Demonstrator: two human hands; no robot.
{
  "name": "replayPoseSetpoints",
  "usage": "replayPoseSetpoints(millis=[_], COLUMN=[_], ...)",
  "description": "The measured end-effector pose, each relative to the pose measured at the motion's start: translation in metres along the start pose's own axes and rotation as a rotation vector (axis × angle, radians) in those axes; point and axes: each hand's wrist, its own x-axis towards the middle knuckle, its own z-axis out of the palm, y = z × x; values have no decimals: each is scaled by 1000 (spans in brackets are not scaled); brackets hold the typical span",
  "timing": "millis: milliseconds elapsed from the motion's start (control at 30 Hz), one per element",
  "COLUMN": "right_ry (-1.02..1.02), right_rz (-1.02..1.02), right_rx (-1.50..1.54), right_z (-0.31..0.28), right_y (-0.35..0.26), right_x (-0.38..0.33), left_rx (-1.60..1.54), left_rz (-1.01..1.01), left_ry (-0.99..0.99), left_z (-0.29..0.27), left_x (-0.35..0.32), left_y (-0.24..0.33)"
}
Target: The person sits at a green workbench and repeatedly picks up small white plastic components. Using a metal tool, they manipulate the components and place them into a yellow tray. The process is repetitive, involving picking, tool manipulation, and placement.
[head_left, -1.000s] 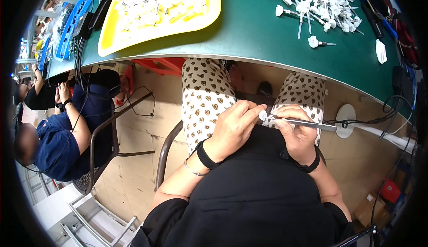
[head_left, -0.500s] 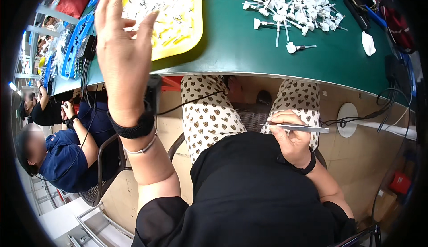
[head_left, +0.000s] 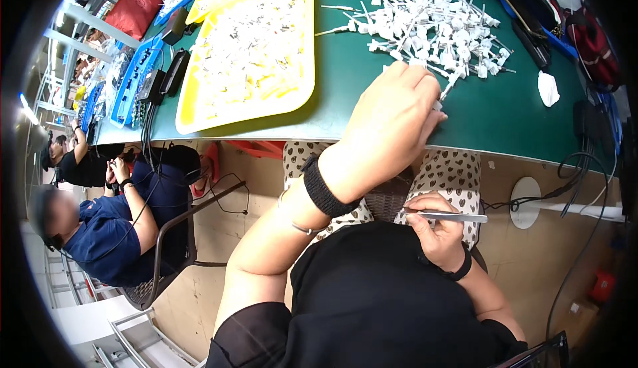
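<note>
Reaching over the green table, the left hand has its fingers curled together at the near edge of the pile of small white plastic parts. The fingertips seem pinched on one white piece right at the pile's fringe, but the knuckles hide the contact, so I cannot tell whether it is truly clamped or only touched. The right hand sits low over the lap, well apart from the pile, closed on a thin metal tool that looks like tweezers, with the tip pointing out to the right.

Risks, as I judge them: the parts beyond the left fingertips lie tangled, thin stems crossing each other, so lifting one could drag neighbours along and scatter them toward the table edge just below the wrist, and from there onto the floor. A shallow pinch on such a small piece could also let it slip on the way back to the lap. The tool is held only by the fingertips; a loose hold could let it drop between the knees. The yellow tray, left of the reaching arm, sits close to the table edge, and a sweep of the forearm could nudge it.
</note>
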Motion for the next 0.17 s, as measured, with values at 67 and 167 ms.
replayPoseSetpoints(millis=[67,167], right_ry=[-10,-17], right_rz=[-21,23], right_rx=[-3,6], right_z=[1,0], right_y=[1,1], right_x=[1,-2], left_rx=[-243,-312], left_rz=[-68,-71], left_ry=[71,134], left_z=[-9,-22], left_x=[-13,-42], left_y=[3,12])
